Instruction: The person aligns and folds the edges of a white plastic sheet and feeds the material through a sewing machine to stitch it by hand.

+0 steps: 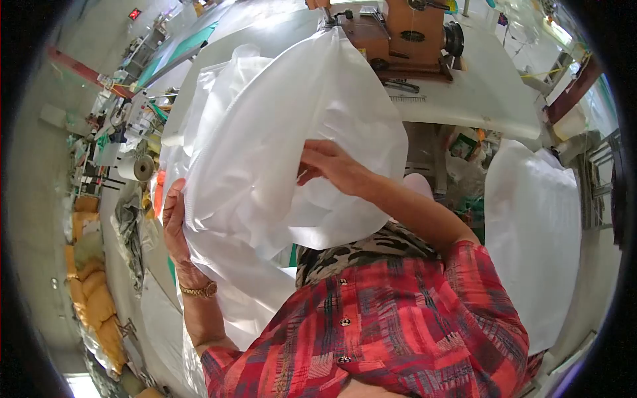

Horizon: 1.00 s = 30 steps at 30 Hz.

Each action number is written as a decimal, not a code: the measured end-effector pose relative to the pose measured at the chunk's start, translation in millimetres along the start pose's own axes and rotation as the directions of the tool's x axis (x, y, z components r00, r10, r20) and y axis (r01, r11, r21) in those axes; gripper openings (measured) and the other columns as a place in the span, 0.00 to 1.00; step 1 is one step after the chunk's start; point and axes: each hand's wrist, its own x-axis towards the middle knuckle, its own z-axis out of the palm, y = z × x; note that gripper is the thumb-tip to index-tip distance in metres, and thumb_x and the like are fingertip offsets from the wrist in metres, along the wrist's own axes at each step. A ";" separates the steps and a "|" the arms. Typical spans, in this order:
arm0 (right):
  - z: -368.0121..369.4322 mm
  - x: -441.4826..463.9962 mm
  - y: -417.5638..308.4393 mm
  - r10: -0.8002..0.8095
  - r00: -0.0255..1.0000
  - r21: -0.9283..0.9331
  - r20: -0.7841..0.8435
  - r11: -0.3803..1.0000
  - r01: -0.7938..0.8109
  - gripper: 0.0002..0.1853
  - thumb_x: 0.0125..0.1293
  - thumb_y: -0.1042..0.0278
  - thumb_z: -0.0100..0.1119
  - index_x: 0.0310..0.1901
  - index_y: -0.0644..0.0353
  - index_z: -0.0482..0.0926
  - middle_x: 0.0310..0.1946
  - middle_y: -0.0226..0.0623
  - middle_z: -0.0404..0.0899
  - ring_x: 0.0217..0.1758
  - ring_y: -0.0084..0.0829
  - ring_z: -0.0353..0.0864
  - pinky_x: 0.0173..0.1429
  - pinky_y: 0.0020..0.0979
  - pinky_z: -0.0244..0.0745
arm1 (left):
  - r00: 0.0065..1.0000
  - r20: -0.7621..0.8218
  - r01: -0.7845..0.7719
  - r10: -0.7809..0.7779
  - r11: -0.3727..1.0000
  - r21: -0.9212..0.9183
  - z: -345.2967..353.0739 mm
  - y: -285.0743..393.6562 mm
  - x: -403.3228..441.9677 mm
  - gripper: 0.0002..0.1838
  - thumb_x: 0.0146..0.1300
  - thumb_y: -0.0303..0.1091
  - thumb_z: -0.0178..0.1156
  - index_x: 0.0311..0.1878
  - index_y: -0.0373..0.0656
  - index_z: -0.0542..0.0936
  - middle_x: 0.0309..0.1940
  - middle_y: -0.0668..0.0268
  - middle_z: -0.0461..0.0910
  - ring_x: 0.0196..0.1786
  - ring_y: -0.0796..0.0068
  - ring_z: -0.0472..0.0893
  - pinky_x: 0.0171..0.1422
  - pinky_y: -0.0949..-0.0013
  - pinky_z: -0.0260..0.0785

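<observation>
A large white sheet of thin material (pixel 265 126) hangs from the brown sewing machine (pixel 413 33), its top end at the needle area, and drapes over the table edge towards the lap. My left hand (pixel 175 222), with a watch on the wrist, is at the sheet's left edge, its fingers bent against the material; the thumb side is partly hidden. My right hand (pixel 330 166) reaches into the folds near the sheet's middle, fingers curled together on the material, their tips partly hidden.
The pale sewing table (pixel 484 99) carries a dark tool (pixel 401 85) beside the machine. More white material (pixel 531 239) hangs at the right. A thread spool (pixel 142 168), dark cloth and stacked yellow bundles (pixel 99 298) are at the left.
</observation>
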 end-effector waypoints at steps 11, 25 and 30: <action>11.3 -11.0 22.7 0.016 0.995 0.274 0.101 0.961 -0.044 0.20 0.75 0.54 0.47 0.59 0.60 0.70 0.51 0.34 0.78 0.55 0.28 0.77 0.56 0.34 0.74 | 0.998 0.057 -0.027 0.018 0.984 0.175 -33.7 -4.8 14.2 0.14 0.72 0.29 0.47 0.57 0.39 0.75 0.51 0.60 0.79 0.53 0.69 0.79 0.59 0.66 0.72; -11.7 16.2 5.3 -0.144 0.987 0.415 -0.075 0.895 0.162 0.19 0.71 0.57 0.53 0.55 0.62 0.73 0.50 0.36 0.79 0.52 0.30 0.79 0.56 0.35 0.75 | 0.974 0.039 -0.214 0.221 0.863 0.457 -97.2 -12.0 69.7 0.13 0.71 0.30 0.54 0.54 0.39 0.80 0.50 0.69 0.79 0.56 0.79 0.73 0.65 0.74 0.60; 3.0 1.3 44.5 -0.043 0.995 0.125 0.092 0.992 0.032 0.15 0.71 0.58 0.55 0.47 0.62 0.78 0.38 0.31 0.82 0.45 0.24 0.81 0.51 0.30 0.76 | 0.963 0.185 -0.268 0.196 0.760 0.593 -100.7 5.2 104.7 0.13 0.71 0.30 0.53 0.54 0.38 0.80 0.49 0.72 0.80 0.53 0.84 0.73 0.61 0.77 0.61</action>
